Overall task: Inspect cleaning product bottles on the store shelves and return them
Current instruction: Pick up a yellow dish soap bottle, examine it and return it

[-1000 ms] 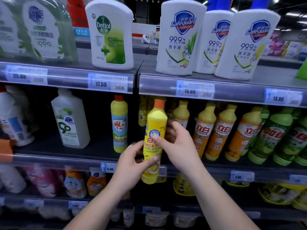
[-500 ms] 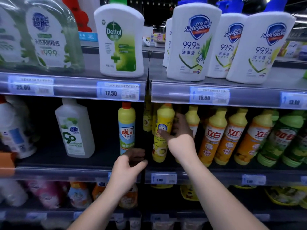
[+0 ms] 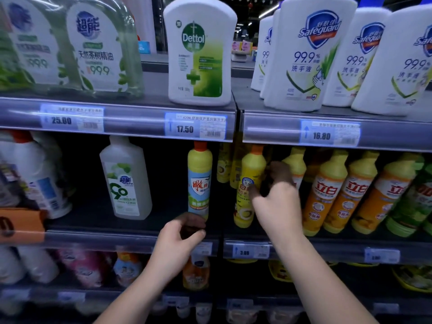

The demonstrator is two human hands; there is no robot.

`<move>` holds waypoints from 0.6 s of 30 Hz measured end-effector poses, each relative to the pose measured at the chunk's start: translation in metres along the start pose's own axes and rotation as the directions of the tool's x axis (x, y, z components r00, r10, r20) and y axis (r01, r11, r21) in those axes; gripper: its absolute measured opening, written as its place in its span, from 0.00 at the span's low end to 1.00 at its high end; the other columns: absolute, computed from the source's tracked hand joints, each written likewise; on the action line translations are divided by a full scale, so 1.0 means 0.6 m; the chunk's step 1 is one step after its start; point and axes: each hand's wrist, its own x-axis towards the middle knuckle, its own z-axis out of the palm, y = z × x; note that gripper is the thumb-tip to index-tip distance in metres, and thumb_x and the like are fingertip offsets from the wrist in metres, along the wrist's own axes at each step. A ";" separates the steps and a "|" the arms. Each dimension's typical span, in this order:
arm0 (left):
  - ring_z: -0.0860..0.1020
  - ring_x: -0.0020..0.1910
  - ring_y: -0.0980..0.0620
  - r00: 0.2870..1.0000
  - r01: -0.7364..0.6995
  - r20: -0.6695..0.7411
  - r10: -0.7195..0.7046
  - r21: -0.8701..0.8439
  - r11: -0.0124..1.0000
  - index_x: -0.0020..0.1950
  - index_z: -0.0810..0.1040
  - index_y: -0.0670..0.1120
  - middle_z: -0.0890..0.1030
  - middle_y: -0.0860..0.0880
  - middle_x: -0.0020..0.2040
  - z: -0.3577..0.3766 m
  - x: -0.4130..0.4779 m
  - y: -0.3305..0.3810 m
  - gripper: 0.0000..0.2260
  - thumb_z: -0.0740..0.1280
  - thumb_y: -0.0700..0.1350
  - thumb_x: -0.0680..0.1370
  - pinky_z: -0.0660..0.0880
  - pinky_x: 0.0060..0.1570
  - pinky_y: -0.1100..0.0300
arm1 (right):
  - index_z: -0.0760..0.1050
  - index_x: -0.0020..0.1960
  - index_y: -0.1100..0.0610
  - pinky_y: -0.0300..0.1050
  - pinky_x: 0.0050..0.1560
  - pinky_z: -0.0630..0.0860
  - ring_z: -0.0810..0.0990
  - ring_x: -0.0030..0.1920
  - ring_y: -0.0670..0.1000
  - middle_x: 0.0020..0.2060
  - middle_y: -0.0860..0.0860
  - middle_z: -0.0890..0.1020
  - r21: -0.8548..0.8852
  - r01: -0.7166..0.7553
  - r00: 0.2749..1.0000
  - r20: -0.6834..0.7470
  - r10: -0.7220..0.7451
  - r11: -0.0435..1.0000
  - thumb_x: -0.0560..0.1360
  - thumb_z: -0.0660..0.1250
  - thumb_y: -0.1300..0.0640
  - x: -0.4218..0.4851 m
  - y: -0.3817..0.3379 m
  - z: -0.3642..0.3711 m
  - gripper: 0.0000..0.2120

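Note:
A yellow dish-soap bottle (image 3: 248, 181) with an orange cap stands upright on the middle shelf (image 3: 131, 239), in front of other yellow bottles. My right hand (image 3: 278, 202) is at its right side, blurred. Its thumb lies on the label and its fingers curl round behind the bottle. My left hand (image 3: 177, 233) hovers at the shelf's front edge, fingers loosely curled and holding nothing, just below the base of a slim yellow bottle with a blue label (image 3: 199, 181).
Orange-and-yellow bottles (image 3: 327, 195) and green ones (image 3: 411, 206) fill the middle shelf to the right. A clear bottle (image 3: 126, 181) stands to the left. Above are a white Dettol bottle (image 3: 201, 52) and Safeguard bottles (image 3: 304, 54). More bottles sit on the lower shelf (image 3: 196, 272).
The yellow bottle went from both hands in front of the shelf back onto the middle shelf. My left hand let go and dropped to the shelf edge.

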 end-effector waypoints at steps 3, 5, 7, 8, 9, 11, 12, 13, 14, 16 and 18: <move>0.85 0.48 0.54 1.000 -0.007 0.000 0.007 -0.013 1.000 0.51 0.85 0.51 0.87 0.51 0.47 -0.016 -0.002 -0.012 0.08 0.74 0.37 0.79 0.83 0.53 0.51 | 0.73 0.59 0.56 0.50 0.49 0.78 0.78 0.49 0.54 0.48 0.50 0.77 -0.006 0.254 0.950 -0.184 -0.251 0.967 0.78 0.71 0.57 -0.048 -0.031 -0.007 0.12; 0.85 0.45 0.54 1.000 -0.006 -0.008 0.006 -0.025 1.000 0.50 0.85 0.51 0.88 0.51 0.45 -0.025 -0.005 -0.021 0.09 0.74 0.37 0.78 0.82 0.51 0.52 | 0.75 0.54 0.55 0.48 0.46 0.77 0.81 0.46 0.53 0.45 0.48 0.80 0.057 0.265 0.964 -0.029 -0.264 0.962 0.79 0.70 0.53 -0.062 -0.049 0.023 0.08; 0.85 0.44 0.55 1.000 0.008 -0.014 -0.009 -0.036 0.999 0.49 0.85 0.52 0.88 0.52 0.44 -0.037 -0.009 -0.028 0.08 0.74 0.38 0.78 0.82 0.49 0.55 | 0.76 0.61 0.56 0.44 0.46 0.74 0.83 0.52 0.55 0.49 0.47 0.81 0.039 0.139 0.966 0.213 -0.144 0.990 0.78 0.74 0.49 -0.055 -0.065 0.074 0.16; 0.85 0.44 0.54 1.000 0.017 -0.014 -0.017 -0.045 0.999 0.48 0.85 0.52 0.88 0.53 0.44 -0.043 -0.011 -0.031 0.08 0.75 0.38 0.78 0.82 0.49 0.55 | 0.74 0.66 0.56 0.44 0.49 0.74 0.83 0.57 0.56 0.52 0.49 0.82 0.051 0.065 0.951 0.298 -0.077 0.997 0.78 0.76 0.50 -0.045 -0.072 0.100 0.22; 0.85 0.43 0.53 1.000 0.026 -0.011 -0.027 -0.065 0.998 0.48 0.85 0.53 0.88 0.52 0.44 -0.050 -0.014 -0.034 0.09 0.74 0.38 0.78 0.81 0.48 0.55 | 0.71 0.71 0.56 0.44 0.53 0.76 0.83 0.61 0.57 0.58 0.52 0.83 0.095 -0.014 0.938 0.347 -0.021 0.995 0.77 0.77 0.51 -0.032 -0.076 0.124 0.27; 0.83 0.40 0.52 0.999 0.042 -0.002 -0.042 -0.111 0.993 0.46 0.85 0.57 0.87 0.51 0.42 -0.065 -0.020 -0.038 0.14 0.73 0.36 0.79 0.79 0.43 0.56 | 0.67 0.74 0.57 0.47 0.58 0.77 0.82 0.64 0.59 0.66 0.56 0.82 0.150 -0.126 0.932 0.357 0.065 0.981 0.75 0.79 0.53 -0.003 -0.076 0.162 0.33; 0.83 0.40 0.52 0.999 0.046 -0.001 -0.046 -0.119 0.992 0.45 0.84 0.58 0.87 0.51 0.41 -0.074 -0.023 -0.041 0.15 0.72 0.36 0.80 0.79 0.42 0.57 | 0.68 0.73 0.58 0.48 0.59 0.78 0.82 0.65 0.59 0.66 0.57 0.82 0.155 -0.153 0.933 0.347 0.091 0.976 0.75 0.80 0.53 0.010 -0.072 0.176 0.33; 0.84 0.40 0.50 0.999 0.045 -0.002 -0.045 -0.117 0.992 0.46 0.84 0.57 0.87 0.51 0.42 -0.082 -0.026 -0.043 0.14 0.72 0.36 0.80 0.79 0.42 0.56 | 0.70 0.71 0.59 0.50 0.60 0.79 0.83 0.64 0.60 0.66 0.58 0.82 0.163 -0.171 0.934 0.340 0.108 0.972 0.74 0.81 0.53 0.020 -0.066 0.186 0.32; 0.85 0.41 0.48 0.999 0.042 -0.004 -0.042 -0.112 0.993 0.48 0.84 0.55 0.88 0.51 0.43 -0.090 -0.028 -0.044 0.13 0.71 0.36 0.80 0.80 0.44 0.56 | 0.71 0.69 0.59 0.53 0.61 0.80 0.83 0.63 0.60 0.65 0.58 0.83 0.180 -0.181 0.935 0.336 0.112 0.967 0.73 0.82 0.54 0.027 -0.059 0.193 0.30; 0.85 0.42 0.49 1.000 0.028 -0.007 -0.028 -0.104 0.994 0.51 0.84 0.52 0.88 0.52 0.45 -0.105 -0.030 -0.041 0.10 0.71 0.35 0.80 0.81 0.45 0.57 | 0.75 0.66 0.58 0.58 0.62 0.81 0.84 0.62 0.60 0.63 0.58 0.85 0.214 -0.177 0.940 0.325 0.100 0.961 0.72 0.83 0.55 0.031 -0.051 0.198 0.28; 0.84 0.42 0.49 1.000 0.001 -0.012 -0.003 -0.099 0.995 0.52 0.83 0.50 0.87 0.51 0.47 -0.118 -0.031 -0.035 0.10 0.72 0.35 0.79 0.81 0.45 0.58 | 0.77 0.65 0.58 0.59 0.61 0.82 0.85 0.61 0.60 0.61 0.58 0.86 0.238 -0.150 0.952 0.296 0.076 0.960 0.70 0.84 0.56 0.025 -0.050 0.196 0.28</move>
